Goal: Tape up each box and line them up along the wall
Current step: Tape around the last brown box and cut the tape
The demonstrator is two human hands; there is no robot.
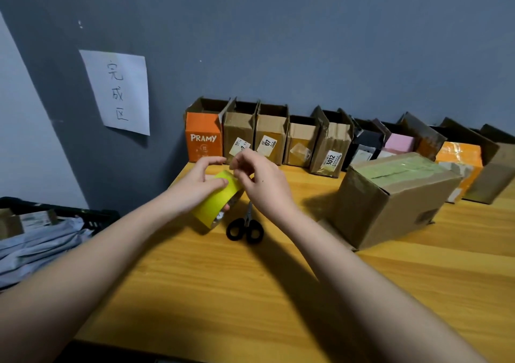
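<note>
The wooden worktop (278,293) runs up to the blue wall (278,42). A row of open boxes (278,137) stands along that wall. The big cardboard box (390,198), with pale tape on top, sits just right of the hands, its long side slanting toward the wall. The right hand (259,184) is nearer to it. The left hand (199,181) wraps round the yellow tape roll (216,201), and the right hand's fingers pinch at its edge. Black scissors (245,227) lie just under the hands. There is bare worktop between the big box and the hands.
</note>
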